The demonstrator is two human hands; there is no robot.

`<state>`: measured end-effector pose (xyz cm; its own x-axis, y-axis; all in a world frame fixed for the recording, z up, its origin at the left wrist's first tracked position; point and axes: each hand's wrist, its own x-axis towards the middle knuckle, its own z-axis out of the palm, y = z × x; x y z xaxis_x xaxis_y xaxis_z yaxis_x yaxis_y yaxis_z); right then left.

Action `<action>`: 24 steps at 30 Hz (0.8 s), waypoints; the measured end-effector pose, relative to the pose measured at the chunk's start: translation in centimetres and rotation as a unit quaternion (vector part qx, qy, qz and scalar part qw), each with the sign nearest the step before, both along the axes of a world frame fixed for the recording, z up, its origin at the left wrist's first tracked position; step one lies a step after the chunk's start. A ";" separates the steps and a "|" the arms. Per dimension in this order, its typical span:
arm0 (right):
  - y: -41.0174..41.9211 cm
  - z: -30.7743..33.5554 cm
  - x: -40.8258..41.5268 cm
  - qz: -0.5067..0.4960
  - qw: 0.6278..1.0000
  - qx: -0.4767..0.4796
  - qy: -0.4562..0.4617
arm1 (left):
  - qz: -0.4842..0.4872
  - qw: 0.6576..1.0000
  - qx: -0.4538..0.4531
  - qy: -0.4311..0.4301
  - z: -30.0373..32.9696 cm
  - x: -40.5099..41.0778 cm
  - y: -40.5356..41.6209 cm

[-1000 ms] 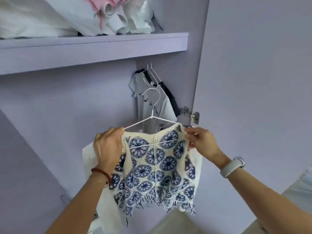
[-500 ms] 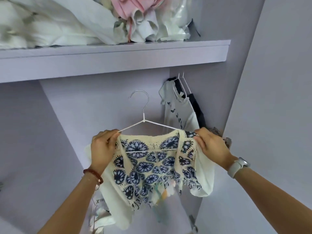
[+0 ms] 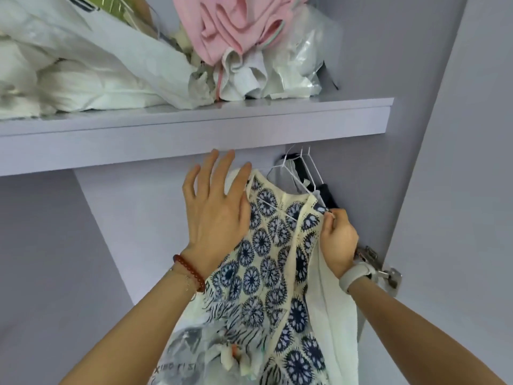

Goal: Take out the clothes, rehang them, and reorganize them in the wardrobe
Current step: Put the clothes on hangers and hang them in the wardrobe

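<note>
A cream top with blue flower motifs hangs on a white wire hanger just under the wardrobe shelf. My left hand lies flat with spread fingers against the top's left side. My right hand pinches the top's right shoulder edge at the hanger's end. Behind it hang other white hangers with a dark garment. The rail is hidden under the shelf.
White bedding, a pink cloth and plastic bags are piled on the shelf. The open wardrobe door stands at the right with a metal hinge. A printed plastic bag hangs below the top.
The top on its hanger has gone up and right to the hanging clothes under the shelf. My left hand has let go of the shoulder and now lies flat on the fabric.
</note>
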<state>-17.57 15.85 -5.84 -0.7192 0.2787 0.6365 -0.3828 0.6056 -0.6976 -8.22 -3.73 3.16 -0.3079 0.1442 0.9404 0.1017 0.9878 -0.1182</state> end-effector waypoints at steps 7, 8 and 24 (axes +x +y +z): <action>-2.3 3.3 -4.7 -0.020 0.996 -0.027 -0.088 | 0.118 0.990 -0.046 -0.067 1.7 -3.4 0.2; -2.4 3.1 -5.0 -0.007 0.994 -0.009 -0.109 | 0.124 0.989 -0.052 -0.063 1.5 -3.6 0.0; 0.7 -1.6 1.4 0.067 0.985 0.157 -0.038 | -0.008 0.980 0.061 -0.188 -7.4 -2.6 2.4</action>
<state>-16.22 16.60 -7.47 -0.7849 -0.0234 0.6192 -0.4279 0.7432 -0.5143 -10.83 -1.31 -4.26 -0.6342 0.0456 0.7718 0.1315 0.9901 0.0496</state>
